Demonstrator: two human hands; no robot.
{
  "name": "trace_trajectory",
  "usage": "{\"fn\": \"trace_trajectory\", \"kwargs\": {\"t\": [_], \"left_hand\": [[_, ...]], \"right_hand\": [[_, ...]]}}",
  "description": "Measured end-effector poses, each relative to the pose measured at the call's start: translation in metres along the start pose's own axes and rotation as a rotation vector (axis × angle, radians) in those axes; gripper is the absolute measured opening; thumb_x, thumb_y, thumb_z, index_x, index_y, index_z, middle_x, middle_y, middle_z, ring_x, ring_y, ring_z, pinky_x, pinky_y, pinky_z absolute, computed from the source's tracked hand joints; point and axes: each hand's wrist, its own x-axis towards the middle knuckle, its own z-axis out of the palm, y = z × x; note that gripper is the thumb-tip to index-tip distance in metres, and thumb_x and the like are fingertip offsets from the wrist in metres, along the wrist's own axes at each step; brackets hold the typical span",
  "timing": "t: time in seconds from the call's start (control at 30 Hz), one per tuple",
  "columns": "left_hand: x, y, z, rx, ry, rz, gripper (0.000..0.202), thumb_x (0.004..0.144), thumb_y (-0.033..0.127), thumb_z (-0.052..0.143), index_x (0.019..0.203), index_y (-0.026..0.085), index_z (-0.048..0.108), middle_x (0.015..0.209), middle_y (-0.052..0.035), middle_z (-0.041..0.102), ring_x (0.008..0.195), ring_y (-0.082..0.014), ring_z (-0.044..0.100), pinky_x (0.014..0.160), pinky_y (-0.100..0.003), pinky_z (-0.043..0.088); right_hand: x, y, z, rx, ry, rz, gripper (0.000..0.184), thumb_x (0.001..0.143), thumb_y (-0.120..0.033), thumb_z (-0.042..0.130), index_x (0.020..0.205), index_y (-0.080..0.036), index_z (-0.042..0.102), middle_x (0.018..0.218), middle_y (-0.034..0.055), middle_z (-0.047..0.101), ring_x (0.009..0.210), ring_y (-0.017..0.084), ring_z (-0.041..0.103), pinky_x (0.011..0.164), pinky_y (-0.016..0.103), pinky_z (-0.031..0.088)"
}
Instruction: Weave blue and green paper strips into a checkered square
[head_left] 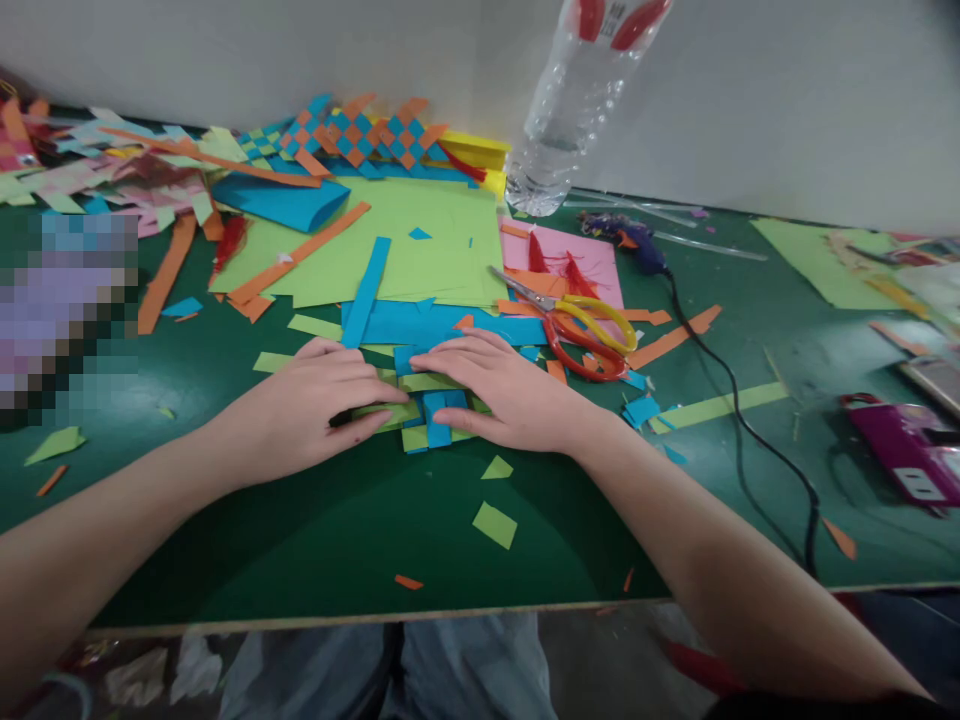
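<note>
The person's two hands are working over a small crossing of blue and green paper strips point(437, 418), which is lying on the green table point(300, 560) near the middle of its near edge. The step in hand seems to be weaving: the strips are passing across one another, with loose ends showing between the hands. The left hand point(322, 402) is curving in from the left, thumb and fingers leaving a narrow gap at the green ends; whether it is pinching one, I cannot tell. The right hand point(506, 392) is lying over the right side, its thumb resting on a blue strip, its fingers hiding any firm hold. The next move is probably calling for one hand steadying the crossing while the other is tucking and squaring a strip. Beyond, woven pieces point(352, 137) are lying far off, and scissors point(600, 340) are resting to the right.
</note>
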Motion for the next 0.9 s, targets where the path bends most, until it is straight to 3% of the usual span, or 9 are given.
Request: {"fn": "trace_trajectory", "kwargs": {"t": [0.3, 0.6, 0.77, 0.9], "left_hand": [[-0.0013, -0.0007, -0.0007, -0.013, 0.039, 0.051, 0.033, 0.111, 0.041, 0.046, 0.107, 0.025, 0.075, 0.087, 0.0, 0.077, 0.08, -0.0183, 0.066, 0.085, -0.035, 0.037], [-0.0018, -0.0002, -0.0066, -0.081, 0.061, 0.009, 0.028, 0.109, 0.036, 0.05, 0.104, 0.025, 0.075, 0.087, 0.0024, 0.077, 0.077, -0.0156, 0.067, 0.088, -0.034, 0.038], [-0.0023, -0.0018, -0.009, -0.085, 0.083, -0.021, 0.027, 0.107, 0.037, 0.052, 0.101, 0.025, 0.076, 0.084, 0.0029, 0.077, 0.073, -0.0145, 0.066, 0.09, -0.034, 0.039], [-0.0025, -0.0038, -0.0089, -0.09, 0.073, -0.042, 0.031, 0.108, 0.041, 0.05, 0.098, 0.026, 0.075, 0.082, 0.0036, 0.076, 0.073, -0.0148, 0.067, 0.092, -0.035, 0.038]], "right_hand": [[-0.0001, 0.0011, 0.0012, -0.005, -0.004, -0.013, 0.053, 0.106, -0.049, 0.053, 0.149, -0.019, 0.053, 0.144, 0.0131, 0.067, 0.141, 0.028, 0.055, 0.125, 0.056, 0.033], [-0.0002, 0.0004, 0.0002, 0.026, 0.075, -0.03, 0.049, 0.106, -0.045, 0.054, 0.149, -0.021, 0.052, 0.152, 0.0121, 0.062, 0.144, 0.026, 0.055, 0.131, 0.06, 0.023], [-0.0008, 0.0021, 0.0029, 0.005, 0.04, -0.039, 0.059, 0.104, -0.049, 0.056, 0.154, -0.019, 0.047, 0.161, 0.0128, 0.053, 0.151, 0.026, 0.048, 0.134, 0.059, 0.017], [-0.0004, 0.0027, 0.0048, -0.017, -0.001, -0.013, 0.066, 0.103, -0.053, 0.057, 0.155, -0.014, 0.047, 0.164, 0.0158, 0.047, 0.155, 0.028, 0.043, 0.134, 0.058, 0.019]]}}
